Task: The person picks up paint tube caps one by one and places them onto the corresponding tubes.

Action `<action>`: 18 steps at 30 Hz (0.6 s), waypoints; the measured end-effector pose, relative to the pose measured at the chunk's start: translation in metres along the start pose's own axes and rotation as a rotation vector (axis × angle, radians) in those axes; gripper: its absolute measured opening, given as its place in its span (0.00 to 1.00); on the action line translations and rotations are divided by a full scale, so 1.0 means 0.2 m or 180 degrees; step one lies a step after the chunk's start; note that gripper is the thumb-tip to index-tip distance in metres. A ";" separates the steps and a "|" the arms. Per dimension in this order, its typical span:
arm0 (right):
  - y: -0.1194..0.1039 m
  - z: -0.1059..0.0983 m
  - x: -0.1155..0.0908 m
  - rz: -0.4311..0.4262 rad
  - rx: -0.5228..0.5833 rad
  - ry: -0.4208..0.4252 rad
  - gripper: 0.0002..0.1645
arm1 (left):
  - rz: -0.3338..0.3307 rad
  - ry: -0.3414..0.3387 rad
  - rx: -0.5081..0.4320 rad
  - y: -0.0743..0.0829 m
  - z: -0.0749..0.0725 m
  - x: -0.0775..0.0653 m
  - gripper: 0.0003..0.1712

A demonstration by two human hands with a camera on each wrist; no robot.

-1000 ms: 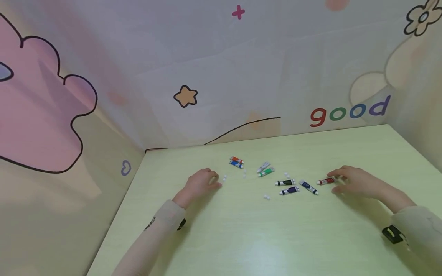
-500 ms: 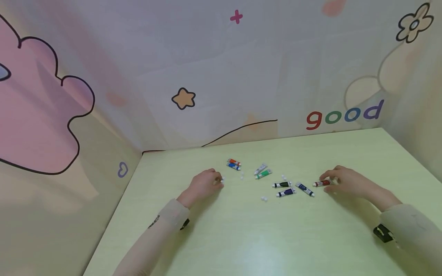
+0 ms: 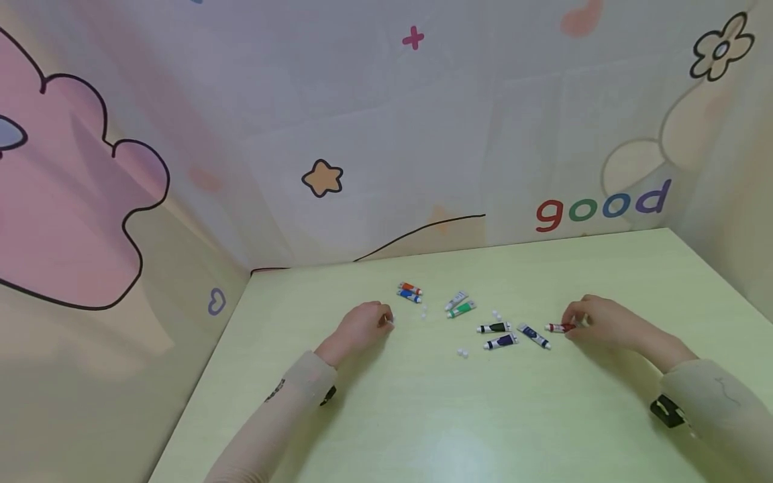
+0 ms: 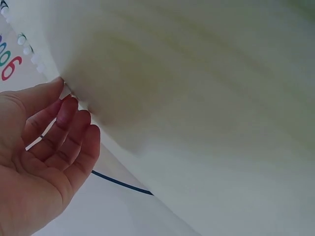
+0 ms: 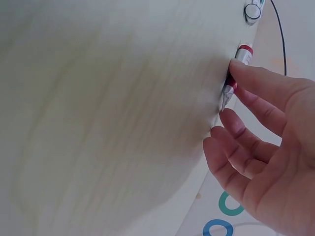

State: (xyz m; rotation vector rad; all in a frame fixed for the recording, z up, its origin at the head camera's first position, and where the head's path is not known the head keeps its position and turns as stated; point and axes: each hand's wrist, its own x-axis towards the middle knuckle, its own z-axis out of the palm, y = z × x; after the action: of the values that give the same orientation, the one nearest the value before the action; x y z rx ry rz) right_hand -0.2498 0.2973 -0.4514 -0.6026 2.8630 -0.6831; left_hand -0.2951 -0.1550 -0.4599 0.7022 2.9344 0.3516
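Note:
My right hand (image 3: 610,327) pinches a small red-labelled paint tube (image 3: 558,328) between thumb and index finger, low over the table. In the right wrist view, the tube's red band and white cap end (image 5: 245,51) stick out past the thumb, and its silver crimped end points the other way. On the left side, my left hand (image 3: 361,327) brings thumb and index finger together on a tiny white piece (image 3: 392,320), mostly hidden by the fingertips. The left wrist view shows the fingertips (image 4: 63,82) right at the tabletop, with the other fingers loosely bent.
Between the hands lie more paint tubes: orange (image 3: 410,288), blue (image 3: 409,296), silver-white (image 3: 456,300), green (image 3: 461,309), black (image 3: 494,327), purple (image 3: 501,341) and dark blue (image 3: 534,336). Small white pieces (image 3: 462,353) lie in pairs among them. A printed cloth (image 3: 386,134) backs the table.
My left hand has moved slightly right and its fingertips have come together on the white piece. My right hand has moved left, its thumb and finger closing on the red tube.

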 end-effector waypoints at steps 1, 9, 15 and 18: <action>0.00 0.00 0.00 -0.0014 0.0014 0.0012 0.07 | 0.0025 0.0017 0.0008 0.00 0.00 0.00 0.08; 0.01 0.00 0.01 -0.0111 0.0106 0.0068 0.08 | 0.0151 0.0046 -0.0110 -0.02 0.00 -0.01 0.05; 0.03 -0.03 0.01 0.0024 0.0170 0.0133 0.08 | 0.0210 0.0175 -0.0231 -0.04 -0.03 -0.04 0.05; 0.02 -0.08 0.00 0.0047 0.0200 0.0236 0.09 | 0.0158 0.0254 -0.0297 -0.05 -0.06 -0.04 0.06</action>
State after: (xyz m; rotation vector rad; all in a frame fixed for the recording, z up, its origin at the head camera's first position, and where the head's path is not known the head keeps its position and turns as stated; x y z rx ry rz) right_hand -0.2561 0.3078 -0.4388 -0.5579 2.8979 -0.8064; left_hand -0.2945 -0.1697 -0.4495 0.7663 2.9557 0.5297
